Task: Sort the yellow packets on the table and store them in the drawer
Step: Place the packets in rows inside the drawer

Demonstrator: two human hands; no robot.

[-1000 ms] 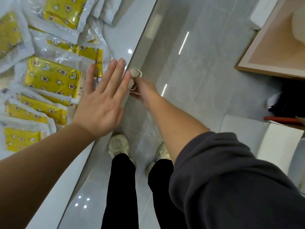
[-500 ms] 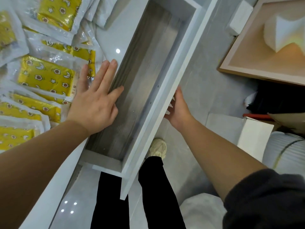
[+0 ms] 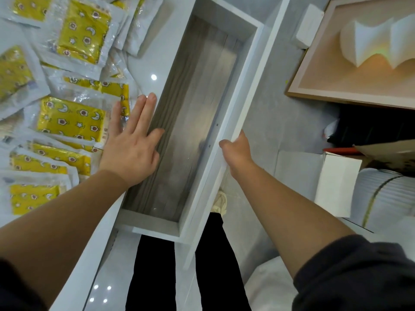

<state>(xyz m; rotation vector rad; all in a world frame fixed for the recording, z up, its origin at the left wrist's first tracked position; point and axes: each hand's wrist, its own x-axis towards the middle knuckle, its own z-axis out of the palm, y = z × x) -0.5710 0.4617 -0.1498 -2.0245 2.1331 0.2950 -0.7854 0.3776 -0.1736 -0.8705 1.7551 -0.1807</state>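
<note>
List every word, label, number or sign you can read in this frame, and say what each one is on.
No text can be read.
yellow packet: small print along its right edge, too blurred to read; otherwise only moon, star and flower pictures.
drawer: no markings visible.
white box: no print visible.

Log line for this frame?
drawer open, empty | right hand grips drawer front | left hand flat at table edge | yellow packets on table
</note>
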